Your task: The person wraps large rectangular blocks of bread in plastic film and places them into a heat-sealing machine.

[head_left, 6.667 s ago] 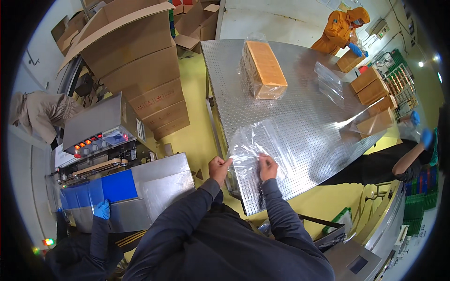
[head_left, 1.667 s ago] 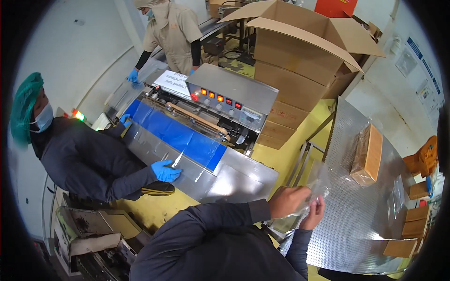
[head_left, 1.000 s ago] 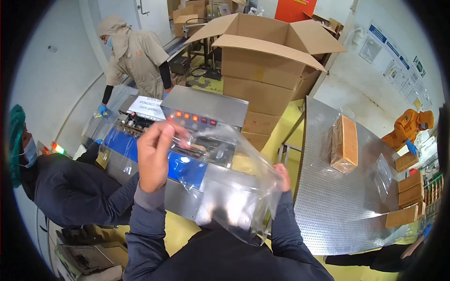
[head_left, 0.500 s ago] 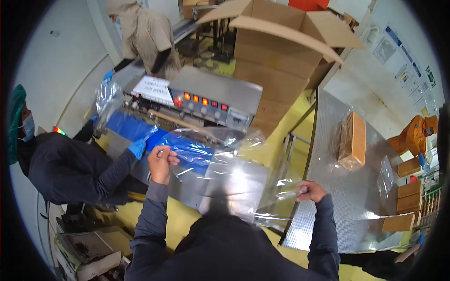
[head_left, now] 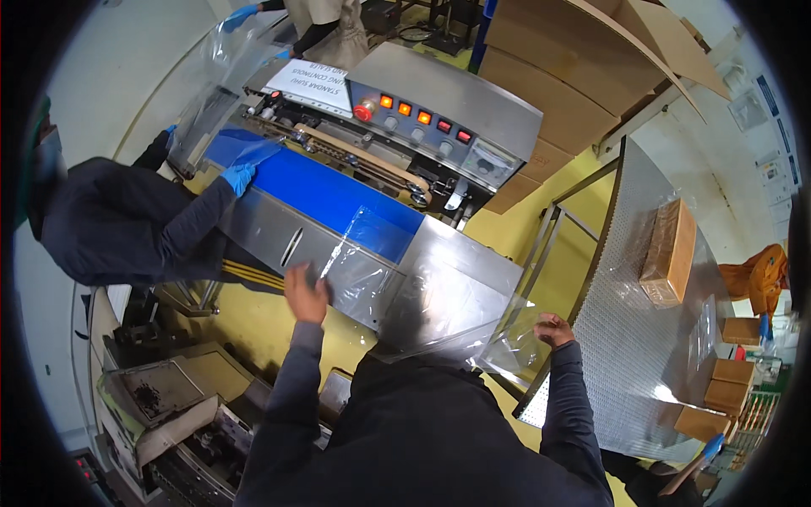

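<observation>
My left hand (head_left: 306, 291) has its fingers apart at the left edge of a clear plastic bag (head_left: 365, 266), holding nothing. The bag lies stretched over the front of a steel sealing machine (head_left: 439, 80), partly on its blue belt (head_left: 296, 186) and partly on the bare steel plate (head_left: 477, 275). My right hand (head_left: 551, 329) pinches the bag's right end, which hangs off that plate toward a perforated steel table (head_left: 612, 380). The machine's red button (head_left: 364, 110) and row of lit switches (head_left: 422, 115) face me.
A co-worker in dark clothes (head_left: 118, 220) works at the belt's left; another in beige (head_left: 325, 25) handles plastic behind. Tall cartons (head_left: 557, 93) stand back right. The table bears a wrapped golden block (head_left: 667, 253) and several more (head_left: 726, 380). A person in orange (head_left: 752, 279) is beyond.
My left hand has let go of the bag, which has come down from mid-air onto the machine. My right hand still grips its end. The view has shifted, bringing more of the machine's belt into sight.
</observation>
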`<state>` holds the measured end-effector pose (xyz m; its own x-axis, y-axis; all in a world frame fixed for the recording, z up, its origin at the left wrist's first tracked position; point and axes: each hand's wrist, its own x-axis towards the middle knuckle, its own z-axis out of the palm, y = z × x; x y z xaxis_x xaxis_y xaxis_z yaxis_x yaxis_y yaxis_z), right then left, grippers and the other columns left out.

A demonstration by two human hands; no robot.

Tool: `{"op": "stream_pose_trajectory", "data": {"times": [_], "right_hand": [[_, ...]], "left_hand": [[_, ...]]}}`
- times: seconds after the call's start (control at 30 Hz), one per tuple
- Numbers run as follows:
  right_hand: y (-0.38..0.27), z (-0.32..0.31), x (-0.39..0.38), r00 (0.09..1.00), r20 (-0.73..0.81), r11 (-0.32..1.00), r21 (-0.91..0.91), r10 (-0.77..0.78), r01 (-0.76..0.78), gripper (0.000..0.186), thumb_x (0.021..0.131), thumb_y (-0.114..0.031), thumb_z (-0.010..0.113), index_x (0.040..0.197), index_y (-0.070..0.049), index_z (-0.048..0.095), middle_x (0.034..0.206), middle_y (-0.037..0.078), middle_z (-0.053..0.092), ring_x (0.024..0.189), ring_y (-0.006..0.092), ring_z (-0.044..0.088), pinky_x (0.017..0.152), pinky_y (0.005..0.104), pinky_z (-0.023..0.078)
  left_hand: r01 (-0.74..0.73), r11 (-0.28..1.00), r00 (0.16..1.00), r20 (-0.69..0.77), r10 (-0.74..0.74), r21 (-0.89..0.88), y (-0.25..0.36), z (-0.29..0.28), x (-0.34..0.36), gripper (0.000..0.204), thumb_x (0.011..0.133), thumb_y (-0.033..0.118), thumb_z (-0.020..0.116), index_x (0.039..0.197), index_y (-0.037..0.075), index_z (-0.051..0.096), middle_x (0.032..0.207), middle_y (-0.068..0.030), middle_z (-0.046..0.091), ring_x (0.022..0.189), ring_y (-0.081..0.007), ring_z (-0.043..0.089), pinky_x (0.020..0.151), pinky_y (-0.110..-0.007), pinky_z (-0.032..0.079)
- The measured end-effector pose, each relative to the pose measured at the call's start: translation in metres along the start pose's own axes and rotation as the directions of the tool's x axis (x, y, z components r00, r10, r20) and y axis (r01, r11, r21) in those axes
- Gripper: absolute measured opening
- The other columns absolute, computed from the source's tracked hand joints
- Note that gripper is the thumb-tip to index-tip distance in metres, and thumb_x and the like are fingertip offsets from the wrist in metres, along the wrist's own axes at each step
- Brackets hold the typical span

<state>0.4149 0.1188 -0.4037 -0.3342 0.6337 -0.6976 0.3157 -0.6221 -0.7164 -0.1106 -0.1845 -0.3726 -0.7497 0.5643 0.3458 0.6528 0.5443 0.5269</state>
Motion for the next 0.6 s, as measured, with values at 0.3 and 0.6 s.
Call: {"op": "stream_pose_trajectory", "data": {"times": [0.3,0.6], "right_hand": [[0.049,-0.014,-0.013,0.981,-0.193,0.946,0.322,0.024,0.040,0.031,0.075,0.002,0.068,0.104,-0.002,0.055,0.078,0.009,0.062,0.063,0.0205,0.058,0.057,0.0303,0.048],[-0.014,-0.011,-0.083,0.743,-0.585,0.726,0.349,-0.324,0.592,0.008,0.084,-0.015,0.064,0.090,-0.011,0.060,0.075,-0.005,0.055,0.066,0.0060,0.052,0.056,0.0219,0.041]], "left_hand": [[0.277,0.959,0.946,0.161,-0.282,0.052,0.041,0.107,0.062,0.026,0.068,0.007,0.062,0.092,0.010,0.055,0.093,-0.0096,0.059,0.099,-0.0314,0.053,0.082,-0.046,0.040],[0.453,0.432,0.891,0.376,-0.255,-0.780,0.089,0.102,0.052,0.027,0.078,-0.008,0.062,0.099,0.006,0.052,0.074,-0.0016,0.053,0.071,-0.0099,0.052,0.063,-0.023,0.043]]}}
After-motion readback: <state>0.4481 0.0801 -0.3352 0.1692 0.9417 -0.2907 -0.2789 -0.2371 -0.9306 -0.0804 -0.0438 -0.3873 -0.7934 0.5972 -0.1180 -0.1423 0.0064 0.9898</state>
